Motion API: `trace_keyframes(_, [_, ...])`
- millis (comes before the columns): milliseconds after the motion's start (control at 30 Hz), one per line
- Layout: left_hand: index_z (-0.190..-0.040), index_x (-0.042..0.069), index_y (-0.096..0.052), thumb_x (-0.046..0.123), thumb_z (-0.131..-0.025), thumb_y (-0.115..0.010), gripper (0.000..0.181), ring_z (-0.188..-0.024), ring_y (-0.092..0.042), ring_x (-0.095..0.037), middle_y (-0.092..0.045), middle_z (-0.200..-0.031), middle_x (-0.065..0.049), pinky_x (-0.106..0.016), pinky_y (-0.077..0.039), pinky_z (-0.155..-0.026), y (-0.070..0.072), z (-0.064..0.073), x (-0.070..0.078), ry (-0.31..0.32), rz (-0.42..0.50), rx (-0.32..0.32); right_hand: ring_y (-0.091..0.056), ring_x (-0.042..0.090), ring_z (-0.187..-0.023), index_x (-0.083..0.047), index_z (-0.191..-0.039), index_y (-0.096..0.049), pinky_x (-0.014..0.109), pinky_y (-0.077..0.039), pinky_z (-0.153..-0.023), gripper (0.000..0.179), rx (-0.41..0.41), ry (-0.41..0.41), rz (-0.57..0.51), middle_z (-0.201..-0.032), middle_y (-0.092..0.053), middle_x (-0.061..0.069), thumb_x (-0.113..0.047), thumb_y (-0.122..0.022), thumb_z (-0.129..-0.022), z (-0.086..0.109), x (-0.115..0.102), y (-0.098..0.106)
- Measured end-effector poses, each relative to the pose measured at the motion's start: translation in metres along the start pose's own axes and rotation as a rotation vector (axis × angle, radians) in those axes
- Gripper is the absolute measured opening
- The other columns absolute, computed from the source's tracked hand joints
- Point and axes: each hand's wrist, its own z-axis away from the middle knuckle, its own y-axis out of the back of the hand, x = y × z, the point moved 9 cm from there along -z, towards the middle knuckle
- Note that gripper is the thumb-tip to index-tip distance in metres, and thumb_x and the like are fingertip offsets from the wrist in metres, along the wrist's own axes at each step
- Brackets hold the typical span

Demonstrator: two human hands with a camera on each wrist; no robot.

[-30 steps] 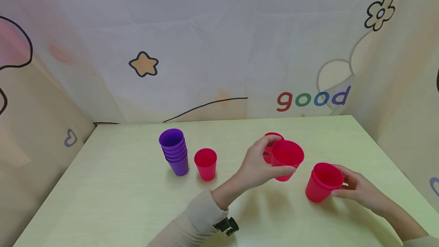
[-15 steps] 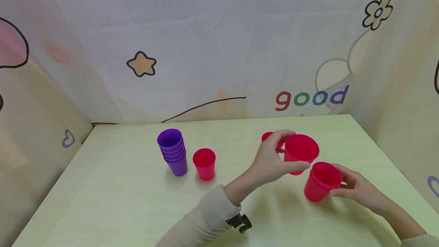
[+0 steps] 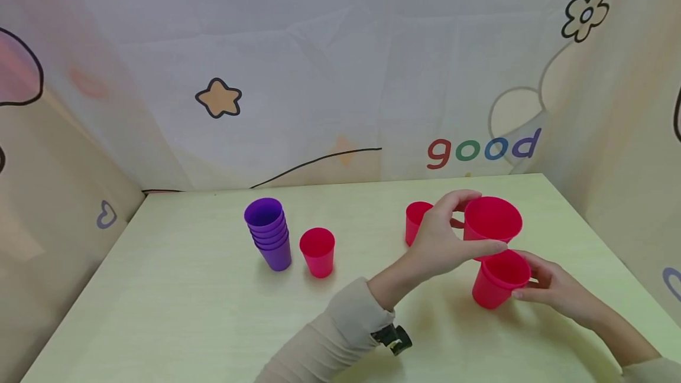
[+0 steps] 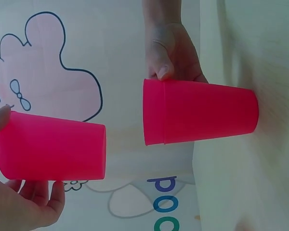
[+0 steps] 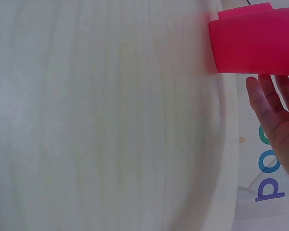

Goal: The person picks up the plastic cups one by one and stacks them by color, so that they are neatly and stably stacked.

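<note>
My left hand (image 3: 441, 241) grips a red plastic cup (image 3: 492, 220) by its sides, thumb in front. That cup is held just above two nested red cups (image 3: 492, 291), which stand on the table. My right hand (image 3: 558, 294) holds the nested pair from the right, near the rim. In the left wrist view a gap shows between the bottom of the lifted cup (image 4: 53, 147) and the rim of the nested cups (image 4: 207, 111). The right wrist view catches only part of the red cups (image 5: 260, 43), with the right hand's fingers (image 5: 262, 98) against them.
A single red cup (image 3: 417, 222) stands behind my left hand, partly covered by it. Further left are another red cup (image 3: 318, 253) and a leaning-looking stack of purple cups (image 3: 270, 235). A printed cloth (image 3: 298, 75) encloses the pale table (image 3: 186, 300) at back and sides.
My left hand has carried its red cup rightward and upward, from beside the nested pair to above it. The right hand and the nested cups have stayed in place.
</note>
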Motion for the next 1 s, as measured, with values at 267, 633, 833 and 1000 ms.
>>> trace_keyframes(267, [-0.126,0.017,-0.045,0.022,-0.071,-0.077,0.064,-0.096,-0.047,0.004,-0.051,-0.115,0.013,-0.015,-0.045,-0.073,-0.012,-0.004,0.0,-0.001,-0.001,-0.014,-0.057,0.006,-0.096,-0.038,-0.13,-0.039,0.029,-0.053,-0.071,0.066,-0.073,0.068,-0.071,-0.114,-0.054,-0.016,0.007,-0.055,-0.084,-0.002,-0.003,-0.004])
trace_keyframes(633, [-0.126,0.023,-0.046,0.022,-0.072,-0.077,0.062,-0.093,-0.047,0.004,-0.051,-0.114,0.016,-0.016,-0.046,-0.069,-0.026,-0.006,-0.017,0.071,0.027,-0.05,-0.058,0.01,-0.095,-0.033,-0.133,-0.038,0.029,-0.053,-0.071,0.066,-0.093,0.109,-0.103,-0.113,-0.056,-0.011,0.01,-0.051,-0.085,-0.001,-0.004,-0.004])
trace_keyframes(833, [-0.125,0.022,-0.048,0.021,-0.072,-0.077,0.061,-0.092,-0.047,0.004,-0.051,-0.112,0.016,-0.015,-0.046,-0.068,-0.035,-0.007,-0.026,0.073,0.022,-0.066,-0.058,0.009,-0.095,-0.032,-0.129,-0.042,0.03,-0.053,-0.071,0.06,-0.084,0.093,-0.088,-0.113,-0.056,-0.012,0.008,-0.053,-0.085,0.0,-0.004,-0.004])
trace_keyframes(1000, [-0.124,0.023,-0.05,0.023,-0.071,-0.078,0.06,-0.092,-0.046,0.005,-0.05,-0.108,0.016,-0.015,-0.045,-0.069,-0.038,-0.008,-0.034,0.081,-0.01,-0.076,-0.058,0.008,-0.095,-0.033,-0.126,-0.044,0.029,-0.053,-0.071,0.06,-0.077,0.085,-0.077,-0.112,-0.055,-0.013,0.008,-0.054,-0.084,0.0,-0.001,-0.003])
